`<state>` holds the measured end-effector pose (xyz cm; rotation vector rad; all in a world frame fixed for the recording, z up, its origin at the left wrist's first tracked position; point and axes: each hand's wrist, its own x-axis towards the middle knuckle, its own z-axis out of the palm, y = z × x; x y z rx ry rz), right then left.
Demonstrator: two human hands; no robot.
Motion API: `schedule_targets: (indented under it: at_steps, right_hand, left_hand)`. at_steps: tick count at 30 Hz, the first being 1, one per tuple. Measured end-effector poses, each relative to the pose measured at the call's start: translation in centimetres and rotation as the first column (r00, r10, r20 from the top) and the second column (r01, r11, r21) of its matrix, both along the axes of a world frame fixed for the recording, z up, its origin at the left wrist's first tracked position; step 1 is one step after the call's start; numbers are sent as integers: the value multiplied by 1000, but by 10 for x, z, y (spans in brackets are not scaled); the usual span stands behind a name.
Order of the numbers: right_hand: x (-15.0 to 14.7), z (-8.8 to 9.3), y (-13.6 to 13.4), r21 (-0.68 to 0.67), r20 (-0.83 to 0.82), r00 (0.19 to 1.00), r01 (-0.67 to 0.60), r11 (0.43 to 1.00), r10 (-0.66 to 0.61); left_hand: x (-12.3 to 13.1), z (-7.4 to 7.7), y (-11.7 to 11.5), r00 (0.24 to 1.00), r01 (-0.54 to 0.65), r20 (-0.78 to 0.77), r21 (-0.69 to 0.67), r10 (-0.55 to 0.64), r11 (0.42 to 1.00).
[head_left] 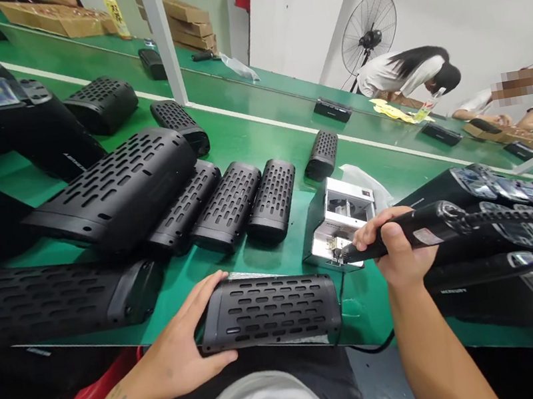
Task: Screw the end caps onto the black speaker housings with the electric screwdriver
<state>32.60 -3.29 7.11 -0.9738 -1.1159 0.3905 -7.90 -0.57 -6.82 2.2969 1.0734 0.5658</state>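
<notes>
My left hand (183,347) grips the left end of a black slotted housing (274,309), thumb at its near edge and fingers over the far edge. The housing lies slots-up at the table's front edge. In my right hand (398,249) is a black electric screwdriver (413,230), its cable running off to the right. The screwdriver's tip reaches the front of a small white and silver screw feeder (338,222); the bit's exact contact there is too small to make out.
Several more slotted housings (227,206) stand on the green table (255,127) behind and to the left. Finished-looking black units (514,295) are stacked at the right. A metal post (163,40) rises at the back. Co-workers (408,72) sit across the table near a fan (369,35).
</notes>
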Motion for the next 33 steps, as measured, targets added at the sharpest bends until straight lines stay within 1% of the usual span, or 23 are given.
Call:
schedule_targets:
  at_steps: [1, 3, 6, 8, 10, 13, 14, 16, 18, 20, 24, 27, 30, 33]
  right_hand:
    - [-1, 0, -2, -1, 1, 1000, 1, 1000, -1]
    - [-2, 0, -5, -12, 5, 1000, 3, 1000, -3]
    - [-3, -2, -9, -30, 13, 1000, 6, 1000, -6]
    - [-3, 0, -15, -23, 12, 1000, 9, 1000, -8]
    - [-4, 7, -27, -5, 3, 1000, 2, 1000, -2]
    - [-9, 27, -57, 18, -17, 999, -38, 999, 38]
    - [-11, 34, -69, 12, -13, 997, -69, 998, 70]
    - [-17, 45, -91, -46, 49, 980, -193, 980, 195]
    - [-25, 50, -108, -102, 119, 943, -299, 949, 310]
    - [-37, 47, -116, -144, 144, 925, -332, 932, 352]
    - [-60, 29, -117, -120, 91, 966, -229, 966, 240]
    - [-64, 17, -114, -73, 80, 980, -178, 981, 184]
    - [-60, 10, -112, -68, 96, 971, -213, 975, 219]
    - [-58, 11, -108, -53, 99, 960, -258, 965, 262]
  left_hand:
    - [1, -5, -1, 999, -18, 30, -2, 18, 1000]
    - [3, -12, -3, 995, -19, 101, 17, 17, 1000]
    - [9, -18, -3, 979, -2, 203, 55, -9, 999]
    - [11, -21, -3, 969, -5, 247, 74, -13, 997]
    - [12, -24, -3, 963, -10, 269, 90, -14, 996]
    - [12, -27, -4, 959, -16, 283, 106, -15, 994]
    - [12, -28, -4, 958, -17, 285, 106, -14, 994]
    - [13, -28, -4, 959, -17, 284, 102, -12, 995]
    - [14, -27, -4, 959, -11, 282, 91, -15, 996]
    - [14, -26, -4, 959, -6, 284, 81, -17, 997]
    - [14, -24, -3, 957, 0, 289, 67, -19, 998]
    - [14, -23, -3, 959, 5, 284, 63, -23, 998]
    - [14, -22, -4, 961, 9, 275, 67, -27, 998]
    - [15, -21, -4, 959, 11, 282, 81, -34, 997]
